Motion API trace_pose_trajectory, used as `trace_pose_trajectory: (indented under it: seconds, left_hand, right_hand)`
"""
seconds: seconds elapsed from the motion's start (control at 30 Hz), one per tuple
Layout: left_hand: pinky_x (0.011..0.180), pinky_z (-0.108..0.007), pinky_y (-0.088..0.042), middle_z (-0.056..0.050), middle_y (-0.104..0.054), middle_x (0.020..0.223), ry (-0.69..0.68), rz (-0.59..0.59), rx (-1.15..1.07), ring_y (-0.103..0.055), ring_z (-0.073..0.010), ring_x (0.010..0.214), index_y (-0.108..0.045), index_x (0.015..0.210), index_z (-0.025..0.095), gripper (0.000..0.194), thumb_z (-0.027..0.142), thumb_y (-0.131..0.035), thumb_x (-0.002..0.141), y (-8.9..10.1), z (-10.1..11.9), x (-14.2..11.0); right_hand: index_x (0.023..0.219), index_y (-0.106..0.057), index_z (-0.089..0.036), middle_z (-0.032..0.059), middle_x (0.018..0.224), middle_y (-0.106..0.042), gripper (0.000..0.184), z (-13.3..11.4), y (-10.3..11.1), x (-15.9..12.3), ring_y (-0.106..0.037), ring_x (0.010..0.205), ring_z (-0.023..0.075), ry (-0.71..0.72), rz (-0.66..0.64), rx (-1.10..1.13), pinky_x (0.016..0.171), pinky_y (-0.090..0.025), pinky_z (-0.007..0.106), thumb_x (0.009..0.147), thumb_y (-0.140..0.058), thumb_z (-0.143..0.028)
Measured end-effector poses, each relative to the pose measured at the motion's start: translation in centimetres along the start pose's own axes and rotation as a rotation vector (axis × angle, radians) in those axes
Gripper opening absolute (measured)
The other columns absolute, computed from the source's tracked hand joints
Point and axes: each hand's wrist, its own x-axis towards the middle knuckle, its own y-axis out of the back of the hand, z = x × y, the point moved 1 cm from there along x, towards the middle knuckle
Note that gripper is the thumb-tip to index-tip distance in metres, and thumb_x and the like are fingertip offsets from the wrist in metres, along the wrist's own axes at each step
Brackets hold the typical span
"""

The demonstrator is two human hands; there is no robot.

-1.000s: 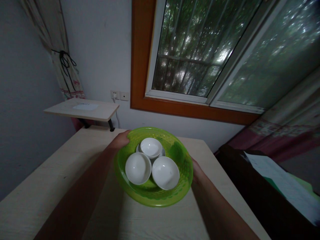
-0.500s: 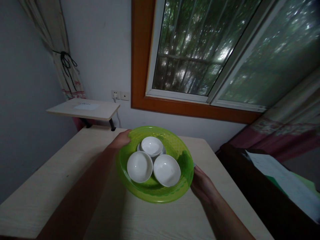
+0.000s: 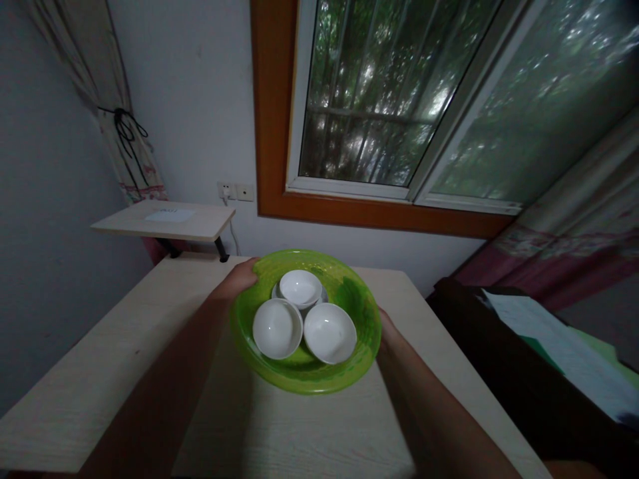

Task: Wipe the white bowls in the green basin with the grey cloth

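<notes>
Near rim first: grn basin [image 3: 312,386], prob. plastic, mid-view at pale wood-look table [image 3: 309,432]; base hidden, can't tell if lifted or touching. Step in hand = two-handed hold of loaded basin. Best done level, equal support both sides, slow moves; tilt would likely slide the loose ceramics & chip rims.

In basin, near to far: R front bowl [image 3: 330,333] & L front bowl [image 3: 277,328], white, mouths up, side by side. Rear bowl [image 3: 300,288], white, sits over a pale dish [image 3: 324,295], mostly hidden. That stack prob. rocks first; watch it.

Fingers: R hand [image 3: 387,327] against basin's R side; fingers behind/under wall, out of sight, so can't tell spread or together. L hand [image 3: 242,274] at far-L rim, thumb hooked over edge, rim pinched betw. thumb & fingers; fingers themselves mostly hidden. L grip sits farther out than R, so weight may pull uneven; worth matching pressure.

Beyond: riser shelf [image 3: 200,223] w/ paper slip [image 3: 170,215], far L, well apart from basin. Window [image 3: 369,100] behind.
</notes>
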Motion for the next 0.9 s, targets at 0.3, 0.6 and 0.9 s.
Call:
trace_pose_trajectory:
  seconds: [0.3,0.6,0.9]
  left_hand:
    - [0.078,-0.024,-0.057,-0.010,-0.076,0.125,0.019,-0.018,-0.029,-0.074,-0.0242,0.105,-0.066,0.136,0.019,0.067,0.002,-0.059,0.072,0.4,1.0,-0.7]
    - [0.081,-0.024,-0.058,-0.009,-0.075,0.128,-0.008,-0.028,-0.037,-0.073,-0.0242,0.108,-0.067,0.134,0.019,0.067,0.003,-0.060,0.070,0.4,0.9,-0.6]
    - [0.080,-0.026,-0.058,-0.010,-0.076,0.125,0.025,-0.042,-0.004,-0.075,-0.0226,0.097,-0.064,0.138,0.017,0.069,0.005,-0.060,0.070,0.4,0.4,0.1]
  right_hand:
    - [0.120,-0.071,-0.026,0.0054,0.109,-0.081,0.045,0.8,0.7,-2.3,-0.072,0.114,0.0349,-0.030,0.112,0.037,0.102,-0.055,0.053,0.078,-0.082,-0.037]
    - [0.123,-0.071,-0.029,0.0031,0.120,-0.078,0.039,1.2,2.0,-6.8,-0.072,0.112,0.0303,0.031,0.111,0.013,0.101,-0.057,0.046,0.084,-0.076,-0.027]
    - [0.119,-0.071,-0.028,0.0032,0.110,-0.081,0.042,0.1,1.2,-4.6,-0.074,0.108,0.0307,0.050,0.139,0.077,0.104,-0.056,0.050,0.078,-0.080,-0.027]
